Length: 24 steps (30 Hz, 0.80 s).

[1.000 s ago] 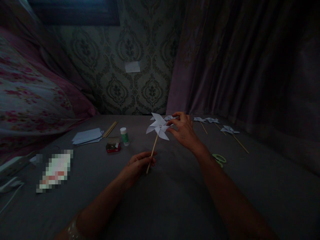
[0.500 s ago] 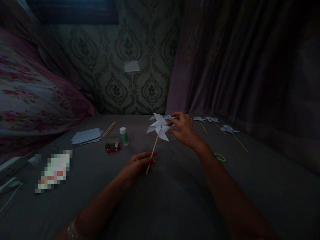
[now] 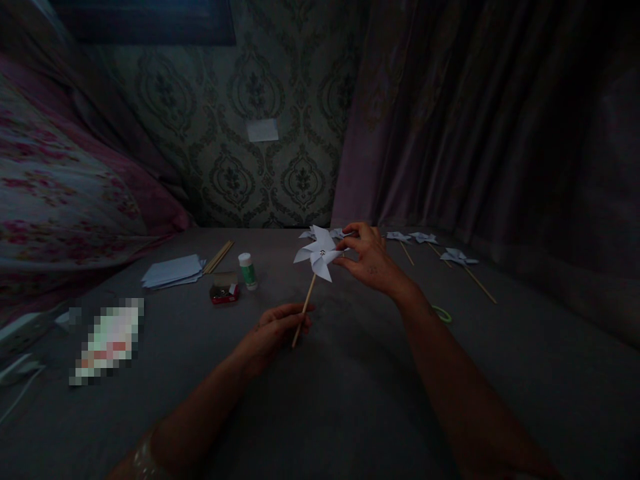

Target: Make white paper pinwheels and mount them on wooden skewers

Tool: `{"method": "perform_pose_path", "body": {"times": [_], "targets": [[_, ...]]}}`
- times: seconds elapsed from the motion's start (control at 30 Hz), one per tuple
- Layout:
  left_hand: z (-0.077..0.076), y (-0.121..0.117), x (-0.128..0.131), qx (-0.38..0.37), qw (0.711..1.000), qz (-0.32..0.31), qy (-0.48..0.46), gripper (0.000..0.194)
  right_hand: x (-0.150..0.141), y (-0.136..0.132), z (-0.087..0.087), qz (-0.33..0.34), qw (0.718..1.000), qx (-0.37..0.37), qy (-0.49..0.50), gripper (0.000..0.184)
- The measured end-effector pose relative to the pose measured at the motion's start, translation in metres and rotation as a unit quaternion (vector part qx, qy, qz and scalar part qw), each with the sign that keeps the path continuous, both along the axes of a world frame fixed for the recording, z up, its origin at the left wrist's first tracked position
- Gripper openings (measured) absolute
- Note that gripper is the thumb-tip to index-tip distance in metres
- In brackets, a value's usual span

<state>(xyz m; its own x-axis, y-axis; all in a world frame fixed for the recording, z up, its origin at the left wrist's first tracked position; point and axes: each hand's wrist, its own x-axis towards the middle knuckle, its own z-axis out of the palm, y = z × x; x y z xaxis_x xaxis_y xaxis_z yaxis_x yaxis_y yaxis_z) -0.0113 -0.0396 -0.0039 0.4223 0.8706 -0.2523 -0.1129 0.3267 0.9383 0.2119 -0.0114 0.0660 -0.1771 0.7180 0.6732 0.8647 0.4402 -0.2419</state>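
A white paper pinwheel (image 3: pixel 316 255) stands nearly upright in front of me, with a small shiny pin at its centre. My left hand (image 3: pixel 283 327) is closed round its wooden stick (image 3: pixel 309 297), near the lower end. At the wheel's right side, my right hand (image 3: pixel 367 257) has thumb and forefinger curved around the tip of one blade; how firmly they press on it is hard to see. Behind this wheel and the right hand, other white paper pinwheels (image 3: pixel 340 233) are partly hidden.
Finished-looking pinwheels on sticks (image 3: pixel 455 256) lie at the back right. Green scissor handles (image 3: pixel 442 314) show beside my right forearm. Leftward are stacked white paper (image 3: pixel 173 271), wooden sticks (image 3: pixel 219 257), a glue stick (image 3: pixel 247 271), an open red box of pins (image 3: pixel 224 293) and a power strip (image 3: pixel 25 332).
The pinwheel's blades have turned slightly about the pin. My left hand keeps its hold on the stick, and my right hand stays by the blade, having shifted barely.
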Motion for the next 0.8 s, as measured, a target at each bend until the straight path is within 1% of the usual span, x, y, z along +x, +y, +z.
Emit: {"method": "perform_pose_path", "body": {"times": [0.3,0.53,0.8], "targets": [[0.0001,0.0001,-0.0005,0.002,1.000,-0.002,0.001,0.026,-0.0003,-0.0028,0.0025,0.006,1.000,-0.008,0.006,0.013],[-0.0003,0.0007,-0.0006,-0.001,1.000,0.002,-0.001,0.026,0.0025,-0.0009,0.0021,0.018,1.000,-0.012,-0.005,0.009],[-0.0010,0.0019,-0.0006,-0.009,1.000,0.006,0.001,0.026,0.0040,-0.0034,0.0042,0.026,0.999,-0.016,-0.015,0.014]]}}
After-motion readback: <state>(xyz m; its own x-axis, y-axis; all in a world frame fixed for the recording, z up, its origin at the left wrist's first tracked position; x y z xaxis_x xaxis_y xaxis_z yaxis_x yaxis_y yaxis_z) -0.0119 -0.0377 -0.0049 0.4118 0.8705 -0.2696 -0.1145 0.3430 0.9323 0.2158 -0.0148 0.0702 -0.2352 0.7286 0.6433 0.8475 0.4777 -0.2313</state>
